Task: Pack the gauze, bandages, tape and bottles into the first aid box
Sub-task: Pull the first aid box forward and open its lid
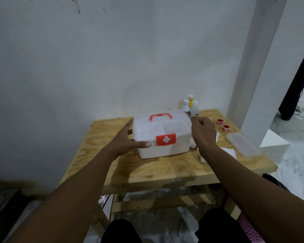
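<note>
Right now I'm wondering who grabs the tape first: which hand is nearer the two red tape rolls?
Right. The right hand hovers beside the box's right end, just left of the red tape rolls. The left hand rests on the first aid box at its far end.

A plain, sparsely fitted room, likely a home corner or makeshift workspace rather than a clinic. A rough plywood tabletop [147, 169] on bare timber legs stands against a scuffed, stained white wall [77, 58]. To the right of the tabletop rises a white pillar [263, 67], and past it the floor [298, 165] is pale, marbled tile. The first aid supplies on the tabletop are the only medical sign.
</note>
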